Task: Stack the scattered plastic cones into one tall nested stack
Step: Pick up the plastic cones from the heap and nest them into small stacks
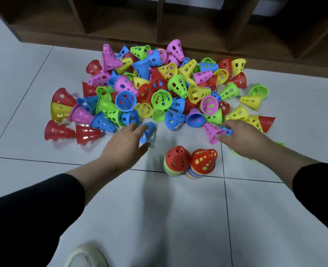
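Head view: a heap of coloured cones (155, 89) lies on the pale tiled floor (159, 218), with two short nested stacks (190, 163) just in front. The left hand (124, 143) grips a blue cone (147, 132); the right hand (240, 137) pinches a pink cone (213, 132). Behind stands a dark wooden shelf unit (159, 26).
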